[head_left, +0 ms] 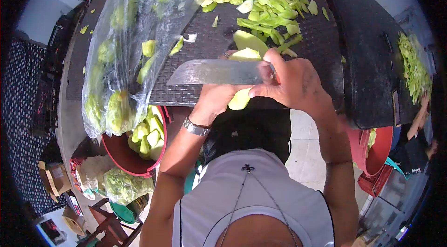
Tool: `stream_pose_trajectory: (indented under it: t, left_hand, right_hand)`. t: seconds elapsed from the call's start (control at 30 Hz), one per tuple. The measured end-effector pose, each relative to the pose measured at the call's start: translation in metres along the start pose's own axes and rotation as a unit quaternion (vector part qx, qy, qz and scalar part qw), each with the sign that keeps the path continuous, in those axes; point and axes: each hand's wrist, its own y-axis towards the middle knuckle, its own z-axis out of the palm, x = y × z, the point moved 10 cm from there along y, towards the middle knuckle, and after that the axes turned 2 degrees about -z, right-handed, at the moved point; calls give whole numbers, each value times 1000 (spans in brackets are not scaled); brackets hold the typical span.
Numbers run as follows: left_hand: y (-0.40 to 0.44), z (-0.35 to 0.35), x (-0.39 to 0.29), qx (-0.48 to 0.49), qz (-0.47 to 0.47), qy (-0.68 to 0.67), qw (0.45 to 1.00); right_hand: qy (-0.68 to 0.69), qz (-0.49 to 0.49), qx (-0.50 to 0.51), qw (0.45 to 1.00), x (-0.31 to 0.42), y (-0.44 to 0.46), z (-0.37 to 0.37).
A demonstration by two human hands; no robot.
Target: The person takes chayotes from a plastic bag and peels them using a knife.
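Note:
My right hand (298,81) is closed round the handle end of a large knife (214,72), its broad blade pointing left. Behind the blade, my left hand (218,98) grips a peeled pale green fruit (246,54); the blade hides most of its fingers. Pale green flesh (239,99) also shows below the blade, by my right thumb; I cannot tell if it is the same piece. Just beyond my hands, a larger green slice (250,40) lies at the near end of a heap of green peelings (265,2) on the dark woven tabletop (205,37).
A clear plastic bag of whole green fruits (123,51) covers the table's left side and hangs over its edge. Below it stands a red bucket (160,156) of peeled fruit. At right are a black table (368,56), another red bucket (379,151) and a person's arm (419,119) near green strips.

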Motion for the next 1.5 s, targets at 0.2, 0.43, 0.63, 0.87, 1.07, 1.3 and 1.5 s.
stream_pose_trajectory:
  t: [0.2,0.43,0.63,0.87,1.07,1.3,1.5]
  left_hand:
    - [1,3,-20,-5,35,246,969]
    - [-3,6,-34,-1,58,210,976]
    - [-12,-8,-35,-23,14,69,997]
    - [41,-36,-19,-33,-68,-453,888]
    - [63,-7,-32,23,-22,-534,845]
    - [63,27,-20,77,-54,-526,845]
    - [55,31,-10,123,-75,-503,852]
  right_hand:
    - [-53,-22,11,998,-1,2,1]
    - [-23,-6,18,1000,-24,14,-15]
    - [-112,177,-43,977,-129,9,-61]
    - [23,206,-102,973,-102,21,-20]
    - [372,296,-77,876,-85,30,29]
    - [355,269,-80,891,-65,36,14]
    - [198,150,-168,954,-38,40,-16]
